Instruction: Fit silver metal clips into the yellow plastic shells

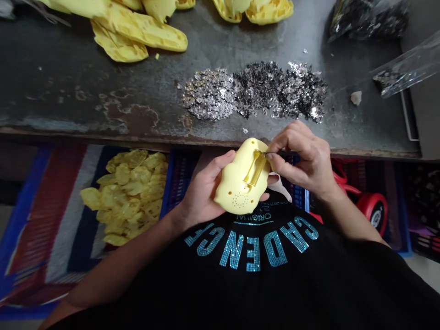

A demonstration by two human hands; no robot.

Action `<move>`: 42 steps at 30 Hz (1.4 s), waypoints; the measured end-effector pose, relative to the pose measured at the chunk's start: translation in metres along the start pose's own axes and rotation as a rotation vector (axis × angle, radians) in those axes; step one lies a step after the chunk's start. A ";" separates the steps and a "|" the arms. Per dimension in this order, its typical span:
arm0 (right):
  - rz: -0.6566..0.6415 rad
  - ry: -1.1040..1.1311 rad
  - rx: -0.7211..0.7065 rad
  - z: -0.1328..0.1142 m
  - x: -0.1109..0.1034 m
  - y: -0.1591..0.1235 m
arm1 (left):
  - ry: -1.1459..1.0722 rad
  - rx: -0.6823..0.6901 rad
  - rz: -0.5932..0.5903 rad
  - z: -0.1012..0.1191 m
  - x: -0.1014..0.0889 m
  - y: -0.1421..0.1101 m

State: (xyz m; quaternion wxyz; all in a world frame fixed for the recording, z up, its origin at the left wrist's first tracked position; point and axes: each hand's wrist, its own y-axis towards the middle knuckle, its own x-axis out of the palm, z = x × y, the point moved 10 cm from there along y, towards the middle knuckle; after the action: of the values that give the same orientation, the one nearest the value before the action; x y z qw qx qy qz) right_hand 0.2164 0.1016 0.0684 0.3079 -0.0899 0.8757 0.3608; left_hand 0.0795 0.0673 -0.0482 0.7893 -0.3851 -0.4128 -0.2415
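My left hand [202,190] is wrapped round a yellow plastic shell [240,183], holding it just below the table's front edge. Its hollow back faces up, showing a slot and a ring of small holes. My right hand [304,158] pinches a small thin metal piece [271,153] against the top of the slot. On the table behind the hands lies a heap of small metal contacts [254,89], silvery at the left and darker in the middle.
More yellow shells [137,30] lie at the table's back edge. A striped bag on the floor at the left holds several yellow shells [129,195]. Plastic bags of small dark parts [369,18] sit at the back right. A red object [373,206] lies below my right forearm.
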 end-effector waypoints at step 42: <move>-0.247 0.086 0.170 0.020 0.025 -0.003 | 0.255 0.245 0.167 0.007 -0.022 0.004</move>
State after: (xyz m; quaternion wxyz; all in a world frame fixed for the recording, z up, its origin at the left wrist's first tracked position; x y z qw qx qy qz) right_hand 0.2077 0.1152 0.0406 0.3185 -0.1859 0.8978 0.2406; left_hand 0.0667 0.0768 -0.0658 0.8934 -0.2855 -0.3023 -0.1701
